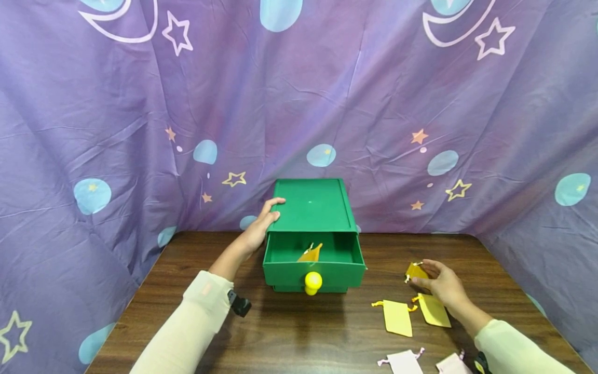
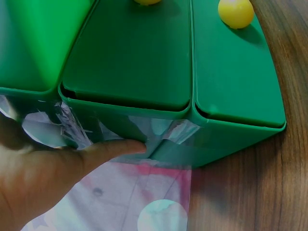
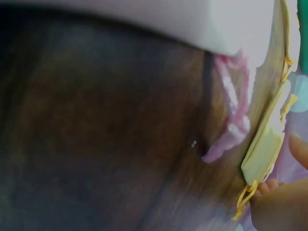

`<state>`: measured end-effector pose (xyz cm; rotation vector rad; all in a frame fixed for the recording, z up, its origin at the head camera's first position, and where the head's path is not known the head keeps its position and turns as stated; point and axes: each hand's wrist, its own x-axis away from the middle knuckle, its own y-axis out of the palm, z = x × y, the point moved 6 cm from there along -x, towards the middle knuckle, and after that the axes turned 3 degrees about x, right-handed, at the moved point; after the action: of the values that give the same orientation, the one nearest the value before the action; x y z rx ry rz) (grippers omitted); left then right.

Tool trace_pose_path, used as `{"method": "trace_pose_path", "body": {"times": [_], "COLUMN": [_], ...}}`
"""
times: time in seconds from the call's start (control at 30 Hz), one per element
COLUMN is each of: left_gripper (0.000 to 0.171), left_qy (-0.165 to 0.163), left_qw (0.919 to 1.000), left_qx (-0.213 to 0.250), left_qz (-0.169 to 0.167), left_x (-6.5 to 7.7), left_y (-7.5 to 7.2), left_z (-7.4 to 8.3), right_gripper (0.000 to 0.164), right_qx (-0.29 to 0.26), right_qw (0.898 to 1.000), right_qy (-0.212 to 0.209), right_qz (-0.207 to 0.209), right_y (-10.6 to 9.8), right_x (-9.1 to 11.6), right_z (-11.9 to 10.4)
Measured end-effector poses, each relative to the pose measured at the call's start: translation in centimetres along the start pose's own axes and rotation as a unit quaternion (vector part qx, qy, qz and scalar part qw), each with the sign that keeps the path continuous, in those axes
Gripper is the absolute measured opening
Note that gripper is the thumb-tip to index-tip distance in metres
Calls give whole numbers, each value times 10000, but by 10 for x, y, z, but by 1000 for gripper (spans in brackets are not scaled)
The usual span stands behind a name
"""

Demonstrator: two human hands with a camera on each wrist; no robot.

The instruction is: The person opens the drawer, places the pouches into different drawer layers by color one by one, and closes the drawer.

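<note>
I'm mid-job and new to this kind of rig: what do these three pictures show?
No machine here, just a person working bare-handed. The wide picture is from a camera on the head; the close ones are from wrist-worn cameras. The left hand rests against a green drawer box; an orange pouch is inside its open drawer. On the brown table lie two yellow pouches and two pale pink pouches. The right hand is at another orange pouch; whether it grips it, I can't tell.
</note>
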<state>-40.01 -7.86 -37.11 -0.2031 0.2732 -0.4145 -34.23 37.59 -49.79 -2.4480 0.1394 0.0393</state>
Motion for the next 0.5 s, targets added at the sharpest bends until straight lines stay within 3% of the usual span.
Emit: {"method": "trace_pose_path", "body": {"times": [0.3, 0.5], "left_gripper": [50, 50], "left_qy": [-68, -86], "left_qw": [10000, 9999], "left_qx": [-22, -59], "left_qz": [22, 0], "left_x": [1, 0], "left_y": [0, -1], "left_z": [0, -1], "right_gripper": [63, 55], "right_qx": [771, 1008], "right_qw": [9963, 9925], "right_qy": [-317, -505], "right_qz": [218, 474], "right_y": [-1, -4], "right_x": [-1, -3], "right_z": [0, 0]}}
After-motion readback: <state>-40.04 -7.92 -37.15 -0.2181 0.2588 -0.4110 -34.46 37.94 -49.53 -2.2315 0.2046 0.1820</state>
